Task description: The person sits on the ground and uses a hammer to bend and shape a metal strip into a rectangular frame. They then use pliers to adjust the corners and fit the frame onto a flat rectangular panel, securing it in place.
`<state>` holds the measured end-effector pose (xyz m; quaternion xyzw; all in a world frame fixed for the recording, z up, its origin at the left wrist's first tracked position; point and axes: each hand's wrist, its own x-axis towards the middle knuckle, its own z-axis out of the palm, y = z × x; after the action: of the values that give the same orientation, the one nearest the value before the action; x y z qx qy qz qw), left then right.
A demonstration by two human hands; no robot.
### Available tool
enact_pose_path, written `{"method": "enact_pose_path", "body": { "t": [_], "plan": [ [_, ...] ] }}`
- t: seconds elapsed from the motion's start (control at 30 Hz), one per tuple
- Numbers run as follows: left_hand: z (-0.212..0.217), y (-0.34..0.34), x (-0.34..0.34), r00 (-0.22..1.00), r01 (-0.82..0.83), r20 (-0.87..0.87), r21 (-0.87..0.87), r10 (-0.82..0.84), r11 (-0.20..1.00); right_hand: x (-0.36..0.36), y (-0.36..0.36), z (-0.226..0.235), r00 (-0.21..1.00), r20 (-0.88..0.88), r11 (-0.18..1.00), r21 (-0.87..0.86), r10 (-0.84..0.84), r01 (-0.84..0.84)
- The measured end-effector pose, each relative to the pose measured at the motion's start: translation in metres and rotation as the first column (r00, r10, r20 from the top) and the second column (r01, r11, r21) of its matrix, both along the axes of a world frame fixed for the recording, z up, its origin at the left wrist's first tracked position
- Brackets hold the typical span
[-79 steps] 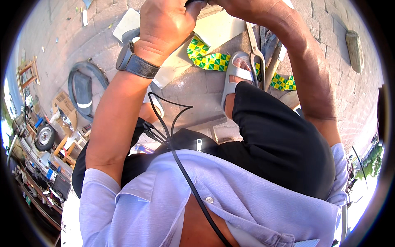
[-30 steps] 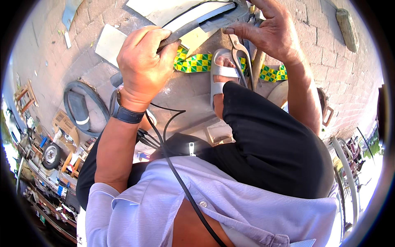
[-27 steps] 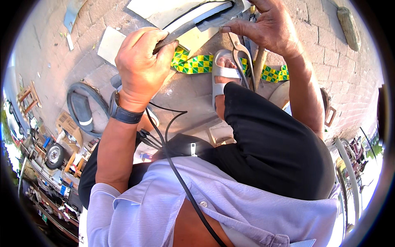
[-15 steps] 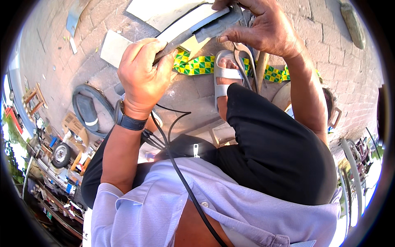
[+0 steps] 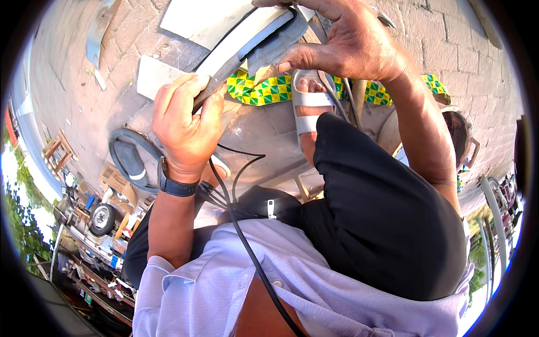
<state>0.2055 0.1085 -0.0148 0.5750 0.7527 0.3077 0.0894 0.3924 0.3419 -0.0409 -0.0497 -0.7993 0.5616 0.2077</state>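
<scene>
A curved grey rubber strip [image 5: 216, 84] with a pale band along it and a loose dark flap reaches across the top of the view. My left hand [image 5: 185, 121], wearing a dark-strapped watch, is closed on its lower left end in a pinch between thumb and fingers. My right hand [image 5: 353, 48] is at the upper right end, its fingers bent over the far edge and its thumb against the flap. The fingertips there are partly cut off by the top of the picture. Just below my right hand, long tool handles [image 5: 351, 104] stand beside my sandalled foot [image 5: 311, 98].
Pale flat sheets [image 5: 202, 22] lie behind the strip on the brick paving. A yellow-and-green checked band [image 5: 264, 92] runs under the foot. Left are a grey rubber ring [image 5: 115, 149], a cardboard box [image 5: 115, 180] and a small wheel [image 5: 102, 219]. A black cable [image 5: 247, 241] hangs before me.
Both hands and the strip have shifted slightly left. My right hand's fingers have slid further left over the strip's far edge, and the flap shows more openly. The view has turned a little.
</scene>
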Motion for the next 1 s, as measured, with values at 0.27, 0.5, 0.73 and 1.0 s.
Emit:
{"method": "enact_pose_path", "body": {
  "t": [0.27, 0.5, 0.73, 1.0],
  "plan": [
    [0.004, 0.004, -0.001, 1.000, 0.005, -0.007, -0.033, -0.005, 0.999, -0.002, 0.002, -0.010, 1.000, 0.018, 0.999, -0.047, -0.007, 0.008],
    [0.004, 0.004, -0.003, 1.000, -0.005, 0.006, -0.011, 0.005, 1.000, -0.006, 0.002, -0.018, 0.999, -0.042, 0.999, 0.016, -0.034, 0.035],
    [0.002, 0.000, -0.002, 1.000, 0.018, -0.020, -0.032, -0.018, 0.999, 0.003, -0.002, -0.006, 0.999, 0.041, 0.999, 0.031, -0.029, 0.028],
    [0.001, -0.016, -0.011, 0.999, 0.025, -0.034, -0.040, -0.026, 0.999, -0.004, -0.021, -0.001, 1.000, 0.027, 0.999, -0.047, 0.003, -0.002]
  ]
}}
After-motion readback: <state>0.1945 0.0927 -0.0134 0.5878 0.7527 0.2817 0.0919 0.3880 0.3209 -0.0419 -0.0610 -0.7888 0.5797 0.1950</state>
